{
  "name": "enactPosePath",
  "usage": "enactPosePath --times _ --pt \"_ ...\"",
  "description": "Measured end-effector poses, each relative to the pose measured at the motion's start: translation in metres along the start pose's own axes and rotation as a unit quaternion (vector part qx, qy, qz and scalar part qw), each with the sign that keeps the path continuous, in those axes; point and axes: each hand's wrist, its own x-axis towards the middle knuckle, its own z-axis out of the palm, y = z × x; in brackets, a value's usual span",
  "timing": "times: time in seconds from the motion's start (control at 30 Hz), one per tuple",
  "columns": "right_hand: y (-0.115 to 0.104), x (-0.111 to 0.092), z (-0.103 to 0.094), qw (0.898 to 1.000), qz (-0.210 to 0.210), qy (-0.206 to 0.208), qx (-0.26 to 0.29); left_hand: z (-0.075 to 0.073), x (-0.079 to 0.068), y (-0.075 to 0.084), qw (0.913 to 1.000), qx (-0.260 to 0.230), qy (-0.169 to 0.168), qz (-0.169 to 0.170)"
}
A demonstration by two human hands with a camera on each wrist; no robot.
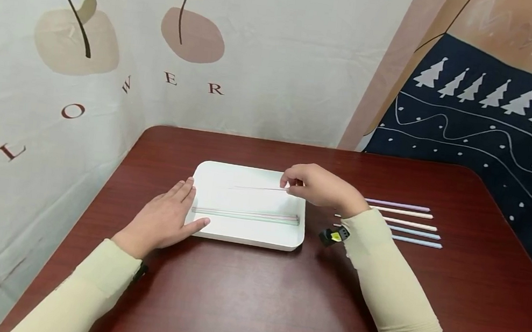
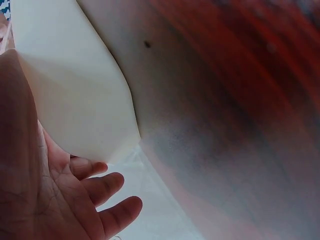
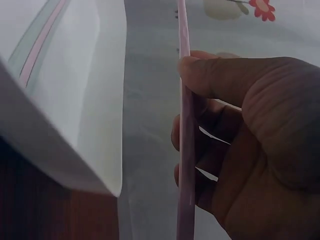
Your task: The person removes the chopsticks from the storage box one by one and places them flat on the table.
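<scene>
A white tray (image 1: 244,234) lies on the table with several thin pastel straws (image 1: 246,215) side by side along its near half. My left hand (image 1: 163,217) rests at the tray's left edge, fingers straight and thumb over the near-left rim. In the left wrist view its fingers show beside the tray's pale side. My right hand (image 1: 315,184) is over the tray's far right part. Between thumb and fingers it pinches a pink straw (image 3: 185,120), which extends leftward over the tray in the head view.
To the right of the tray, several more straws (image 1: 413,224) in purple, white, pink and blue lie in a row on the dark red table (image 1: 251,305), partly hidden by my right forearm. A white flower-print cloth (image 1: 280,81) hangs behind the table, a dark tree-print cloth (image 1: 483,140) at right.
</scene>
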Motion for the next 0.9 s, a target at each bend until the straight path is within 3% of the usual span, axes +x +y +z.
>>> enactPosePath --times 0.2,0.63,0.9 --pt "0.015 -0.028 -0.008 0.999 0.035 0.015 0.007 -0.001 -0.001 -0.001 1.0000 -0.004 0.008 0.002" --pt "0.062 -0.099 -0.010 0.996 0.085 -0.014 0.006 -0.001 0.000 0.000 1.0000 -0.005 0.005 0.006" --pt "0.072 -0.132 -0.013 0.994 0.107 -0.013 0.008 -0.002 -0.001 0.000 0.9998 -0.007 0.013 0.010"
